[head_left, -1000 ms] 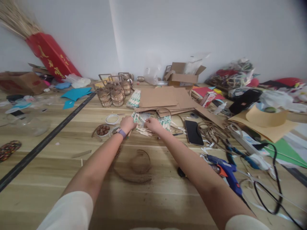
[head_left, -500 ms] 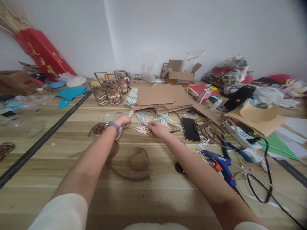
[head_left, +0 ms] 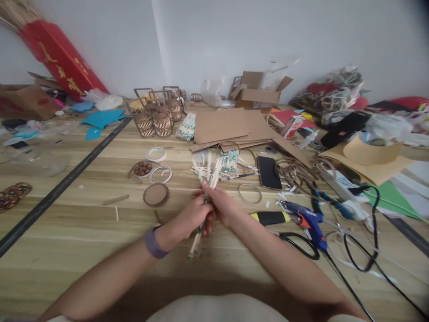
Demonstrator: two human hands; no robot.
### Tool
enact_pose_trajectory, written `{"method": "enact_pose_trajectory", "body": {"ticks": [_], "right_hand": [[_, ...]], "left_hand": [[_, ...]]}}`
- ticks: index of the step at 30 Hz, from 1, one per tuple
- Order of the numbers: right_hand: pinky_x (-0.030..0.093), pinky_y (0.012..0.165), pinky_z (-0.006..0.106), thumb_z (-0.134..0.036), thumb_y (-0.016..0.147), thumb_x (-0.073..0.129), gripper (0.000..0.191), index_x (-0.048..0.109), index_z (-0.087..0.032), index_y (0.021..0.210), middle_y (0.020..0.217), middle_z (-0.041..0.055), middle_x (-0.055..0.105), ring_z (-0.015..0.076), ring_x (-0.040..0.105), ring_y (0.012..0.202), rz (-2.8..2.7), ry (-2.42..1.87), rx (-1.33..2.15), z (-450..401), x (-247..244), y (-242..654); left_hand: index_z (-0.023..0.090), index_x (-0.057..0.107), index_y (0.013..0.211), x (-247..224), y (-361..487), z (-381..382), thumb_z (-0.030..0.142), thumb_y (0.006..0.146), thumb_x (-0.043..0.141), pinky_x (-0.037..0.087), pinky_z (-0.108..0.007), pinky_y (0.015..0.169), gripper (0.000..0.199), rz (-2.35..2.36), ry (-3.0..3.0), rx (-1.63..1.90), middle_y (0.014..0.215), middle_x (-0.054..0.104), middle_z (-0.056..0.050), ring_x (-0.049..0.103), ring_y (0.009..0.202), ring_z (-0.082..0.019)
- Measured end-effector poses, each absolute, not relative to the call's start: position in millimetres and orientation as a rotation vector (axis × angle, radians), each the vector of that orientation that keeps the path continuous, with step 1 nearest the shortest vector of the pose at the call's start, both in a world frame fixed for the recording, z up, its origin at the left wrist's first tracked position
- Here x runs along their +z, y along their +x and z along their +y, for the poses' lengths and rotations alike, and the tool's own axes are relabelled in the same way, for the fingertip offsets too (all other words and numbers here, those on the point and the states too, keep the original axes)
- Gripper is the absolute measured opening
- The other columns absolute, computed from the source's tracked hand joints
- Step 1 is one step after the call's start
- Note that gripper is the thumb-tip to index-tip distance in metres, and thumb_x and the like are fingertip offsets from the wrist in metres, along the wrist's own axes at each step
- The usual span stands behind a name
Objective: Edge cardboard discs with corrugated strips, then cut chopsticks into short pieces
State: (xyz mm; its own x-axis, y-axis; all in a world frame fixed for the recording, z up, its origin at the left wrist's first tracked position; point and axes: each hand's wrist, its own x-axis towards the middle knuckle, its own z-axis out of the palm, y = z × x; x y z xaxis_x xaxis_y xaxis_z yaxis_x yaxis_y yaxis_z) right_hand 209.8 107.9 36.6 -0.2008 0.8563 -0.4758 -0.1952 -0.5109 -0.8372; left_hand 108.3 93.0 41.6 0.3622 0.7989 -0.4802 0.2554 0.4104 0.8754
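Close together over the table's near middle, my left hand [head_left: 194, 214] and my right hand [head_left: 219, 203] are both closed round long, thin sticks in green-and-white paper wrappers [head_left: 214, 175]. The sticks fan out above the fingers, and their lower ends poke out below my left hand. Just beyond lie a clear packet of similar wrapped sticks [head_left: 230, 161] and a few bare sticks. To the left are a round woven-edged disc [head_left: 156, 195], white tape rolls [head_left: 156, 154] and a small dish of brown beads [head_left: 143, 168].
Small lidded woven baskets [head_left: 162, 123] stand behind, beside cardboard sheets [head_left: 221, 125]. To the right are a phone [head_left: 270, 172], a metal ring [head_left: 250, 193], a yellow-black handled tool [head_left: 271, 218], a blue glue gun [head_left: 310, 223] with its cable, and black-handled scissors [head_left: 301, 246].
Both hands have drawn nearer to me and come together, with the wrapped sticks now gathered between them. The disc, ring and tool handle are now uncovered. The view has shifted slightly.
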Motion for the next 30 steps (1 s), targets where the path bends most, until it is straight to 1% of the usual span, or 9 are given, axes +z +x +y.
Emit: {"method": "enact_pose_trajectory", "body": {"ticks": [5, 8, 10, 13, 16, 19, 22, 25, 30], "right_hand": [[0.042, 0.042, 0.02, -0.05, 0.071, 0.076, 0.041, 0.045, -0.023, 0.077, 0.052, -0.0107, 0.047, 0.0078, 0.048, 0.042, -0.776, -1.132, 1.253, 110, 50, 245], [0.045, 0.05, 0.024, -0.049, 0.078, 0.071, 0.035, 0.046, -0.026, 0.086, 0.053, -0.012, 0.042, 0.0089, 0.044, 0.043, -0.878, -0.987, 0.805, 118, 64, 272], [0.045, 0.052, 0.026, -0.048, 0.083, 0.065, 0.029, 0.046, -0.027, 0.089, 0.056, -0.0101, 0.044, 0.0104, 0.045, 0.044, -0.954, -1.026, 0.672, 119, 64, 284], [0.044, 0.054, 0.028, -0.051, 0.083, 0.063, 0.03, 0.051, -0.025, 0.087, 0.062, -0.0053, 0.052, 0.0131, 0.049, 0.05, -1.125, -1.236, 0.688, 113, 45, 286], [0.044, 0.059, 0.029, -0.054, 0.077, 0.066, 0.033, 0.055, -0.022, 0.077, 0.059, -0.0034, 0.054, 0.0149, 0.052, 0.056, -1.251, -1.351, 0.785, 107, 19, 280], [0.042, 0.057, 0.028, -0.054, 0.08, 0.063, 0.033, 0.057, -0.021, 0.079, 0.058, -0.0045, 0.051, 0.0139, 0.049, 0.054, -1.232, -1.355, 0.815, 104, 5, 276], [0.04, 0.054, 0.026, -0.053, 0.085, 0.058, 0.032, 0.056, -0.021, 0.087, 0.059, -0.0057, 0.049, 0.0129, 0.046, 0.053, -1.17, -1.358, 0.809, 103, 5, 280], [0.039, 0.053, 0.026, -0.053, 0.085, 0.059, 0.033, 0.054, -0.021, 0.087, 0.058, -0.0068, 0.047, 0.0125, 0.046, 0.052, -1.139, -1.346, 0.82, 98, 9, 286], [0.039, 0.053, 0.025, -0.053, 0.084, 0.06, 0.031, 0.054, -0.022, 0.088, 0.06, -0.0071, 0.047, 0.0126, 0.046, 0.052, -1.106, -1.343, 0.866, 92, 9, 291]], "left_hand": [[0.02, 0.058, 0.085, 49, 121, 95, 0.035, 0.087, 0.06, 0.052, -0.03, 0.066, 0.016, 1.046, 1.526, 0.418, 0.072, 0.068, -0.001, 0.065, 0.066, -0.019], [0.019, 0.063, 0.103, 45, 112, 107, 0.042, 0.093, 0.053, 0.05, -0.038, 0.087, 0.026, 1.074, 2.173, 0.416, 0.107, 0.071, -0.01, 0.065, 0.1, -0.026], [0.016, 0.064, 0.106, 35, 102, 115, 0.036, 0.096, 0.049, 0.047, -0.043, 0.094, 0.027, 1.206, 2.551, 0.301, 0.113, 0.067, -0.015, 0.061, 0.108, -0.03], [0.014, 0.068, 0.093, 18, 90, 125, 0.034, 0.091, 0.059, 0.049, -0.043, 0.086, 0.021, 1.182, 2.648, 0.182, 0.102, 0.068, -0.016, 0.062, 0.099, -0.031], [0.015, 0.069, 0.086, 10, 85, 143, 0.033, 0.097, 0.048, 0.05, -0.043, 0.085, 0.03, 1.217, 2.678, 0.146, 0.096, 0.068, -0.016, 0.063, 0.097, -0.03], [0.01, 0.067, 0.109, 7, 91, 181, 0.027, 0.102, 0.029, 0.043, -0.044, 0.102, 0.042, 1.283, 2.7, 0.162, 0.122, 0.064, -0.02, 0.057, 0.119, -0.029], [0.004, 0.041, 0.145, -1, 101, 224, 0.037, 0.1, 0.037, 0.025, -0.049, 0.117, 0.055, 1.304, 2.715, 0.11, 0.156, 0.036, -0.024, 0.031, 0.146, -0.032], [0.001, 0.029, 0.152, -11, 105, 246, 0.048, 0.1, 0.034, 0.018, -0.055, 0.12, 0.07, 1.33, 2.703, 0.015, 0.161, 0.025, -0.025, 0.02, 0.151, -0.035], [0.004, 0.028, 0.153, -17, 90, 224, 0.048, 0.102, 0.026, 0.009, -0.052, 0.123, 0.068, 1.327, 2.722, -0.053, 0.162, 0.022, -0.021, 0.015, 0.152, -0.031]]}}
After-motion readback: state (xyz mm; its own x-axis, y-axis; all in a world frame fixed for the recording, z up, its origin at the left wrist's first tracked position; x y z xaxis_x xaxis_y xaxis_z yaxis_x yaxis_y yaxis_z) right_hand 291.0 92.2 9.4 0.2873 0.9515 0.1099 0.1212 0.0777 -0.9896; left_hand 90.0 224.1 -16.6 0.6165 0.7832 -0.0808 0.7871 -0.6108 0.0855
